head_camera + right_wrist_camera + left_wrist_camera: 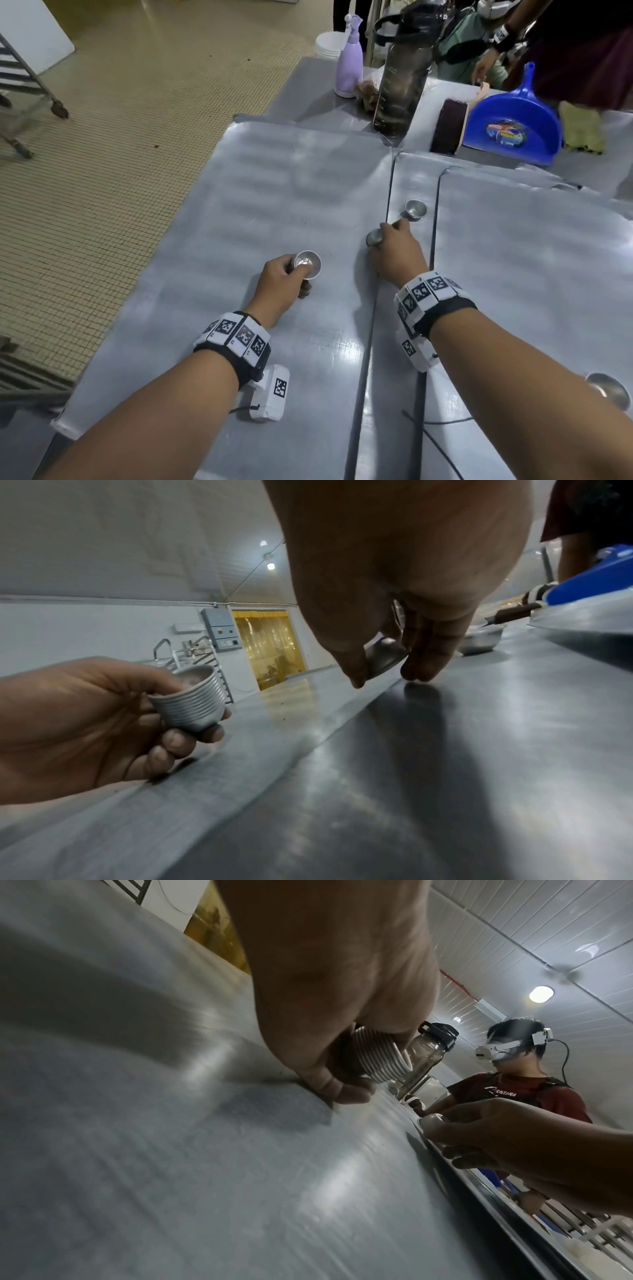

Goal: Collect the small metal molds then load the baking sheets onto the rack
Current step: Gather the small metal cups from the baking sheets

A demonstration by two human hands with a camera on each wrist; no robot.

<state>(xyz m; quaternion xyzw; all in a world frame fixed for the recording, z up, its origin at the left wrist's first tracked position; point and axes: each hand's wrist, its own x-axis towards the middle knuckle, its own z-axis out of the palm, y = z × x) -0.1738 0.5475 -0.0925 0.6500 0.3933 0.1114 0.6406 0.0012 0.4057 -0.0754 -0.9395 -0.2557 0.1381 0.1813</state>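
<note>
- Stack of nested molds point(307, 264): ribbed rims packed one inside another; my left hand point(281, 279) curls round it, mouth tilted up, knuckles low over the left baking sheet point(239, 212).
- Single mold point(374, 237): pinched between thumb and fingertips of my right hand point(397, 251), at the seam between the left sheet and the middle sheet point(411, 185); it looks tipped off the metal.
- Loose mold point(415, 209): upright on the middle sheet, just beyond my right fingertips, untouched.
- Another mold point(608, 390): near my right forearm on the right sheet point(534, 274), partly hidden.
- Step in hand, as I judge it: carry the pinched mold to the stack and seat it squarely, mouth up, so it nests without jamming; hold the stack level.
- Rack point(20, 78): on the floor to my left; sheets not yet loaded.
- Also present: water bottle point(402, 68), spray bottle point(349, 58), blue dustpan point(513, 126), a second person point(514, 1085).
</note>
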